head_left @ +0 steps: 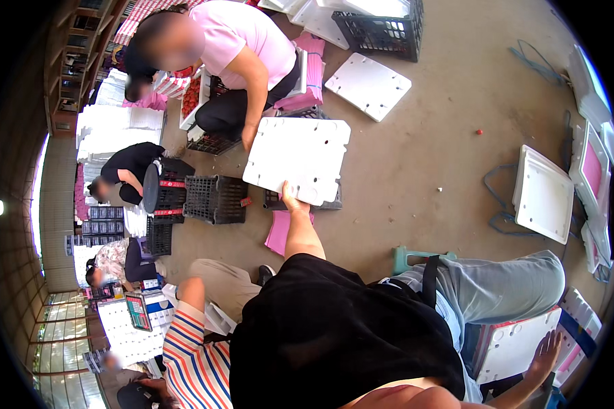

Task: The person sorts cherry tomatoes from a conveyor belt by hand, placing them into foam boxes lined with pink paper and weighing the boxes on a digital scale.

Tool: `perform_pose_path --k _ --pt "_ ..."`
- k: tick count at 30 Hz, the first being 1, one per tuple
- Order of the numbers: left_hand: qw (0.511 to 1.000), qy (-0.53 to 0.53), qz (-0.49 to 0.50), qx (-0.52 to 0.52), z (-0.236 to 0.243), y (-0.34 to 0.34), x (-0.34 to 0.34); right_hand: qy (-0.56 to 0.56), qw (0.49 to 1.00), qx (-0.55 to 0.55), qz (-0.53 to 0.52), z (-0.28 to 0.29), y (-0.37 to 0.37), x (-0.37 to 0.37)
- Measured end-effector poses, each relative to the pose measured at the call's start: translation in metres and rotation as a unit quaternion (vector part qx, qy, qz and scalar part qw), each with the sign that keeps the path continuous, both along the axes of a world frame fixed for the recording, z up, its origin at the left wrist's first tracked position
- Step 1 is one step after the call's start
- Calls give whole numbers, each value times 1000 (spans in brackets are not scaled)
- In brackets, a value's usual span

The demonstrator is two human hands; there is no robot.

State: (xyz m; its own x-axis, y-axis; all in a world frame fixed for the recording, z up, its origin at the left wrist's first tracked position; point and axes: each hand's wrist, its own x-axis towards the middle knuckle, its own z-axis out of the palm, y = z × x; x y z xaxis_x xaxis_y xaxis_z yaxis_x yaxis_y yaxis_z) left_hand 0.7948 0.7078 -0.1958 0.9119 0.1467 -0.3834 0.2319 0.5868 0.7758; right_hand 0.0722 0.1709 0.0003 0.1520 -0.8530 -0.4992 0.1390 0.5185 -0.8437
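My left hand (295,199) grips the near edge of a white foam lid (299,155), a flat slab with small holes and notches. The lid lies over a black plastic crate (331,198) and hides most of it. A co-worker in a pink shirt has a hand (250,136) at the lid's left edge. At the lower right my right hand (544,356) is stretched out with fingers apart. It is beside a white foam box (518,344) with red edging, close to my leg; whether it touches the box I cannot tell.
Another foam lid (370,86) lies on the floor, and a foam tray (543,194) leans among straps at right. Black crates (215,199) stand left. A green stool (409,258) is by my leg. A person in a striped shirt (194,347) is close at lower left.
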Motion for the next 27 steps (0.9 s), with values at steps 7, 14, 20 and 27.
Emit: perform_pose_path --k 7,14,20,27 --pt "999 30 18 3 -14 -10 -2 -9 999 -34 -7 7 27 -14" --pt "999 39 12 -11 -13 -15 -10 -237 949 -82 193 -9 21 -44" --pt "996 86 -1 11 2 6 -32 -87 988 -2 -127 23 45 20" --pt "994 104 -4 31 7 16 -49 -135 987 -14 -83 -1 41 -29"
